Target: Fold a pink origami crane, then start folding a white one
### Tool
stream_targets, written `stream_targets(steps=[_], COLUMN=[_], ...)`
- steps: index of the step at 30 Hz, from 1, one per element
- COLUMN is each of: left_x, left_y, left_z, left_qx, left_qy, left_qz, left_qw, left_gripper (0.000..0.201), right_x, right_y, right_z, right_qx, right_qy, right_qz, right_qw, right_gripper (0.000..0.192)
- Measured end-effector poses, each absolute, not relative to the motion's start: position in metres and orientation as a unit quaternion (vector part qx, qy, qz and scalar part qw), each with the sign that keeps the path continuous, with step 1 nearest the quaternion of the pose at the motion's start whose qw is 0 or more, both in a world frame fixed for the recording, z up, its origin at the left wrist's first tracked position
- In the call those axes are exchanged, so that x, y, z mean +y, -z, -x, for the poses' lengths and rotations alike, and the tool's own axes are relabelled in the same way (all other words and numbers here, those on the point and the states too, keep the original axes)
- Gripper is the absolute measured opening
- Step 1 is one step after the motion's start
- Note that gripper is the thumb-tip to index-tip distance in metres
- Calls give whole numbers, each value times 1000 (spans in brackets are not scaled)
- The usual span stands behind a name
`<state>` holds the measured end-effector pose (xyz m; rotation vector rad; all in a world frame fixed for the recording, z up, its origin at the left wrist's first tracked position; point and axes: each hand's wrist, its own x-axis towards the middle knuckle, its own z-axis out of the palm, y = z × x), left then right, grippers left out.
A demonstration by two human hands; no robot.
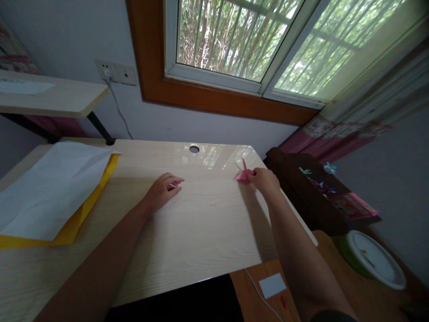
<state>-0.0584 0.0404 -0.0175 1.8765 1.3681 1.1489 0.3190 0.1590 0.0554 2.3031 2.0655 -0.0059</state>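
Toward the right end of the light wooden desk, my right hand pinches a small pink folded-paper piece, which looks like an origami crane. A thin pointed part of it stands up, and its lower edge is at or just above the desktop; I cannot tell if it touches. My left hand rests over the middle of the desk, fingers curled loosely, thumb apart from the fingertips, with nothing between them.
White paper sheets lie over yellow paper at the left. A raised shelf stands behind them. The desktop has a round cable hole. Right of the desk are a dark cabinet with small items and a round white-lidded bin.
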Motion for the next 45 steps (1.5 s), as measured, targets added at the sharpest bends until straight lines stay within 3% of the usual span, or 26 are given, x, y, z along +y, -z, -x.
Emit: stream_targets(steps=[16, 27, 32, 42, 45], left_x=[41, 41, 39, 39, 38], left_y=[14, 16, 11, 8, 6], left_z=[59, 59, 57, 57, 57], left_qx=[507, 504, 508, 520, 521], left_qy=[-402, -401, -401, -383, -386], left_qz=[-712, -716, -710, -714, -711], left_qw=[273, 268, 277, 270, 273], left_gripper=[22, 21, 20, 22, 22], right_x=[181, 173, 167, 133, 114], right_y=[-42, -44, -44, -38, -37], right_z=[-326, -319, -321, -326, -322], right_qx=[680, 689, 685, 686, 703], right_qy=[38, 20, 21, 9, 16], right_qz=[-730, -724, -727, -673, -643], right_qw=[54, 26, -34, -276, -304], right_gripper=[45, 48, 47, 38, 41])
